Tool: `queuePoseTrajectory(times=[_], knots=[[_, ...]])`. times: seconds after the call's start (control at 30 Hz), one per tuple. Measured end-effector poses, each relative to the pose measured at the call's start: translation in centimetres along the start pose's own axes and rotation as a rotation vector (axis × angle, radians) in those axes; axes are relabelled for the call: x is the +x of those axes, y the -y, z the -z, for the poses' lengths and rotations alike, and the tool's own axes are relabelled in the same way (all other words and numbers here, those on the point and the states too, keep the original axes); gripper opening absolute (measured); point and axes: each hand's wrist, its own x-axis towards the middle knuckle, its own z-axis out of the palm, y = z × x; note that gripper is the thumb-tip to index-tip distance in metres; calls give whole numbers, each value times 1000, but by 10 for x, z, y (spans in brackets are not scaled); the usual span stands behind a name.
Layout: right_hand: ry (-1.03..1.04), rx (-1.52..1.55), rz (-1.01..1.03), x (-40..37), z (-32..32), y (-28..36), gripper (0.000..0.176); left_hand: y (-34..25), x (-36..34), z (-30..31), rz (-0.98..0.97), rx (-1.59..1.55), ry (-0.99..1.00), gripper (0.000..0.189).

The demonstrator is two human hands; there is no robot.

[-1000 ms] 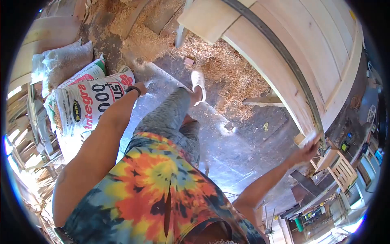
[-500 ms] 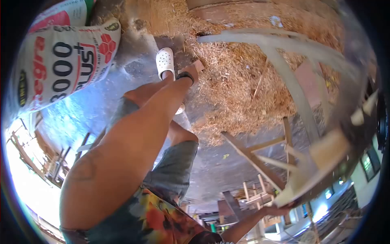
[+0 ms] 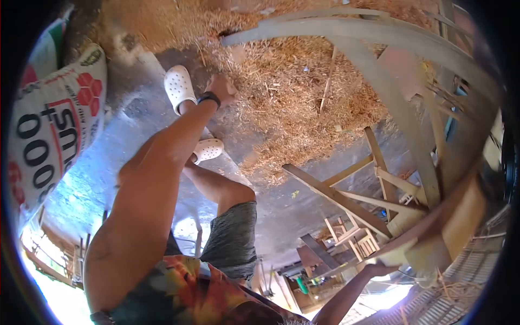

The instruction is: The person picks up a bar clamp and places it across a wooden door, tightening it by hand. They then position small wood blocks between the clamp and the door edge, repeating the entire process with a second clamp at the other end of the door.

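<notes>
My left hand (image 3: 221,91), with a dark band at the wrist, is curled closed above the floor near my white clog (image 3: 179,86). Whatever lies inside those fingers is hidden. At the lower right, my right hand (image 3: 379,269) rests against the edge of a large wooden furniture frame (image 3: 460,216), its grip partly hidden. Long curved grey wooden rails (image 3: 346,32) belong to this frame and sweep across the upper right, apart from my left hand.
Wood shavings (image 3: 292,103) cover much of the floor. Printed sacks (image 3: 59,124) stand at the left. Crossed wooden legs (image 3: 336,200) stand on the right, with a small wooden chair (image 3: 357,238) farther back. A loose stick (image 3: 329,81) lies among the shavings.
The view has shifted, and sacks and clogs appear farther left. My left hand has curled; the reddish-brown piece beside it earlier no longer shows. My right hand stays at the wooden frame.
</notes>
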Motion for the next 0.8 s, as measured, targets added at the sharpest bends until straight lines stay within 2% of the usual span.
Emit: queuePoseTrajectory(times=[0.03,0.07,0.1,0.13,0.17,0.2,0.23,0.27,0.33,0.37,0.4,0.43,0.47,0.5,0.53,0.57,0.63,0.67,0.73,0.8], knots=[[117,3,64,6,5,-4,60,-6,-25,42,94,-115,40,81],[231,6,129,15,11,-12,56,-5,-44,72,49,-302,204,78],[262,-104,214,24,15,-26,54,0,-59,104,-3,-483,371,75],[283,-216,298,31,17,-35,53,21,-70,107,-137,-599,319,73],[214,-230,221,24,13,-33,52,28,-77,108,-284,-715,277,73],[136,-241,146,15,6,-24,51,-31,-129,178,114,-1428,349,83],[157,43,39,10,2,-14,52,-79,-160,235,137,-1498,396,95],[183,327,-54,10,3,-5,53,-106,-178,273,-37,-1546,518,98],[141,198,-156,21,16,7,57,-167,-209,334,-236,-1491,525,99],[113,23,-116,31,14,12,53,-201,-223,365,-250,-1473,520,99],[112,40,-123,34,10,27,53,-237,-239,392,-316,-1446,547,96],[115,-107,134,33,3,54,51,-265,-249,405,-376,-1420,572,93],[114,-261,393,31,-3,82,48,-283,-248,405,-379,-1415,566,93],[293,56,162,23,-17,111,48,-300,-242,403,-448,-1456,691,84],[379,-61,428,27,-27,127,48,-319,-239,401,-520,-1487,826,76],[462,-184,692,33,-36,140,49,-341,-243,399,-525,-1472,835,76],[588,-144,792,33,-59,171,44,-379,-250,394,-555,-1284,557,62],[587,-144,782,32,-69,184,44,-388,-251,392,-552,-1275,563,62],[646,-141,798,27,-82,200,28,-397,-254,389,-508,-1129,507,60],[638,-86,729,27,-91,198,21,-404,-253,387,-511,-1196,531,60]])
